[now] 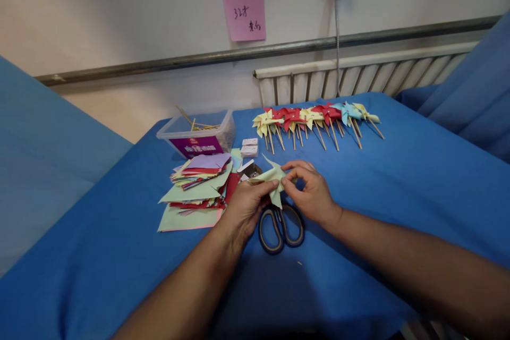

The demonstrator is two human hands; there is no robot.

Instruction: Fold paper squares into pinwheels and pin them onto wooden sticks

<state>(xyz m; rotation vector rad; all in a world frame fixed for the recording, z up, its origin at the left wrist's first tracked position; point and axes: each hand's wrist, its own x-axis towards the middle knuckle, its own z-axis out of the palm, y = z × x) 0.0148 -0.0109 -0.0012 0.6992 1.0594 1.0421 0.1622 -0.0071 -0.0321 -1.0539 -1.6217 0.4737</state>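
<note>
A pale green paper pinwheel, with its points folded in toward the middle, is held between my two hands above the table. My left hand grips it from the left, thumb pressed on the paper near the centre. The fingers of my right hand pinch the pinwheel's right side. Whether a pin or stick is in it, I cannot make out. Just below lie scissors with dark handles toward me; their blades are hidden under the hands and paper. A small dark open container sits behind my left hand.
Stacked coloured paper lies on the left of the blue-covered table. Behind it stands a clear plastic box with wooden sticks. Small white boxes are beside it. Several finished pinwheels on sticks line the back, near a radiator.
</note>
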